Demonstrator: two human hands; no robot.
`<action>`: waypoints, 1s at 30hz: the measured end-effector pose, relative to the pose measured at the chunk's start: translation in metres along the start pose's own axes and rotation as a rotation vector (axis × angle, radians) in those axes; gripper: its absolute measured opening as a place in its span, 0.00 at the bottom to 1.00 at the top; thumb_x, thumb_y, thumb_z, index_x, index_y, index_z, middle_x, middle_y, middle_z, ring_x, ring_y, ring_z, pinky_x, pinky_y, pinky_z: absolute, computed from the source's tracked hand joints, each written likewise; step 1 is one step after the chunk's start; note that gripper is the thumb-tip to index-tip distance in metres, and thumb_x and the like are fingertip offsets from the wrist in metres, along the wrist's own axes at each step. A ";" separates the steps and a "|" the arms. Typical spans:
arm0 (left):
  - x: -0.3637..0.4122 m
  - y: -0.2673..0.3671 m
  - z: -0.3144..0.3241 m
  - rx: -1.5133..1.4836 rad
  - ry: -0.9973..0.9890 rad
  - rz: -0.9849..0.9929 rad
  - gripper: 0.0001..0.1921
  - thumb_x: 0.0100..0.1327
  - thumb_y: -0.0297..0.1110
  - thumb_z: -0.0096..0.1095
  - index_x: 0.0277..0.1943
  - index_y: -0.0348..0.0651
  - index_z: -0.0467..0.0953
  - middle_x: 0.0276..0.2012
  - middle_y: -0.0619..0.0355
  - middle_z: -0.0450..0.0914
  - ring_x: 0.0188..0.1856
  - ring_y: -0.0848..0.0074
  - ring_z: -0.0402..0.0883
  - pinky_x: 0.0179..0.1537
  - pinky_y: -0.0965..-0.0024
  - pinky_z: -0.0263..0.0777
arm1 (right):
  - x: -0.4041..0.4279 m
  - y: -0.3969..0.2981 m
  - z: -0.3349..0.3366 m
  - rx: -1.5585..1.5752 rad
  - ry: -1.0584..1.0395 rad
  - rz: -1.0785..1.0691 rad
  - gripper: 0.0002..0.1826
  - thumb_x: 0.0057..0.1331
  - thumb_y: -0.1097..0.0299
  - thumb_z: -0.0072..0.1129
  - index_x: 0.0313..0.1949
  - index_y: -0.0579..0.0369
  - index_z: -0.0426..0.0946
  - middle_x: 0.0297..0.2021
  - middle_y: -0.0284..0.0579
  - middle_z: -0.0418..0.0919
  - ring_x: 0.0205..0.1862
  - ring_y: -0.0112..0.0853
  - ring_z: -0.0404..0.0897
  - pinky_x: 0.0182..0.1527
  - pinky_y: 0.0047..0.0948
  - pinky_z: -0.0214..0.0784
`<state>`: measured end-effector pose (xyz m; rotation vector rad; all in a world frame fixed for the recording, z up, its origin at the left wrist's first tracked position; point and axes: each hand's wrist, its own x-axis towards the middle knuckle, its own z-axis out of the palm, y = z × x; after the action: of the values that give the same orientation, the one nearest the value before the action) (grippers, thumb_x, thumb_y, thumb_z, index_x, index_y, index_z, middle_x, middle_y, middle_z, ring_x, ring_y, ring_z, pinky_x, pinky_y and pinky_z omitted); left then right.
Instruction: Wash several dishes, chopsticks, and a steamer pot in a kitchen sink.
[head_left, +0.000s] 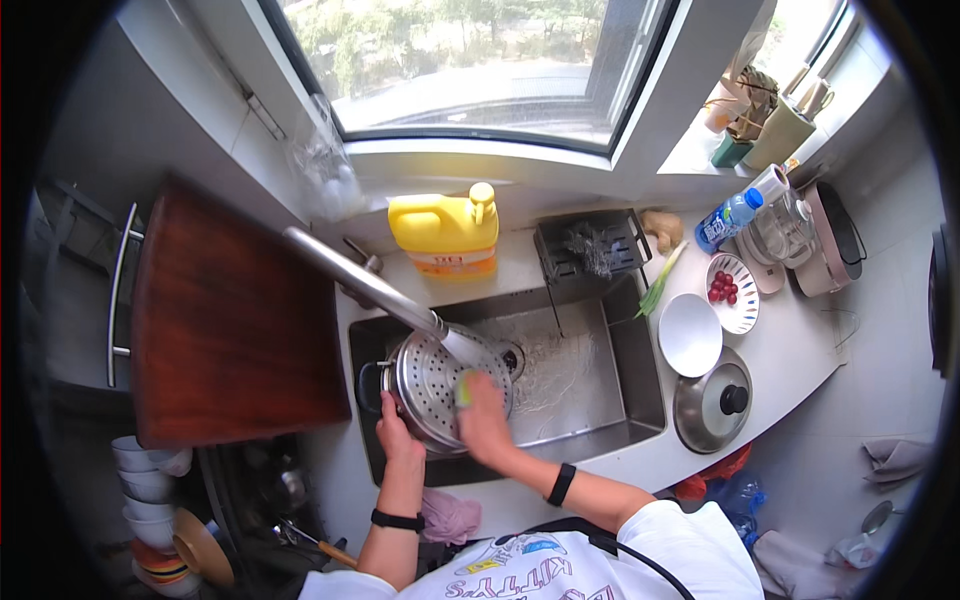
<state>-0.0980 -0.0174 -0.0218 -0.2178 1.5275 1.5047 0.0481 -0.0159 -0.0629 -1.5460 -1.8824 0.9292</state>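
Observation:
A round steel steamer tray with holes (425, 379) rests in the left part of the steel sink (577, 375), on or in a pot with a black side handle (369, 388). My left hand (397, 433) grips its near left rim. My right hand (484, 420), somewhat blurred, lies over the holed surface and holds a green-yellow sponge or scrubber (466, 390). From the faucet (367, 281) at the upper left, water falls onto the steamer beside my right hand. The sink drain (512, 360) shows just right of the steamer.
Behind the sink stand a yellow jug (442, 232) and a black rack with steel wool (592, 244). Scallion (661, 281), a white bowl (690, 335), a bowl of red fruit (742, 300) and a steel lid (709, 420) are on the right. A dark wooden cabinet door (240, 322) juts in at left.

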 end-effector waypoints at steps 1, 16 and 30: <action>-0.003 -0.003 -0.008 -0.001 0.018 -0.004 0.19 0.71 0.49 0.56 0.45 0.38 0.80 0.42 0.57 0.83 0.44 0.72 0.81 0.45 0.67 0.75 | -0.012 -0.036 -0.014 0.052 -0.073 -0.098 0.36 0.56 0.71 0.53 0.65 0.65 0.58 0.66 0.68 0.56 0.69 0.59 0.54 0.70 0.56 0.43; -0.018 -0.003 0.007 0.227 -0.329 0.263 0.17 0.70 0.46 0.58 0.35 0.38 0.79 0.33 0.64 0.80 0.33 0.83 0.77 0.33 0.76 0.71 | 0.006 -0.086 -0.045 -0.001 -0.048 -0.447 0.32 0.62 0.72 0.49 0.66 0.62 0.59 0.66 0.65 0.57 0.70 0.60 0.53 0.72 0.54 0.41; -0.027 0.019 -0.003 0.537 -0.403 0.528 0.14 0.69 0.39 0.62 0.36 0.34 0.81 0.28 0.70 0.76 0.30 0.88 0.69 0.32 0.79 0.64 | 0.108 0.036 -0.054 0.571 -0.207 0.499 0.20 0.68 0.60 0.42 0.49 0.62 0.74 0.44 0.52 0.76 0.48 0.42 0.71 0.52 0.42 0.61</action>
<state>-0.0987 -0.0283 0.0096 0.8082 1.6519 1.3434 0.0895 0.1034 -0.0600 -1.6055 -1.1852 1.7251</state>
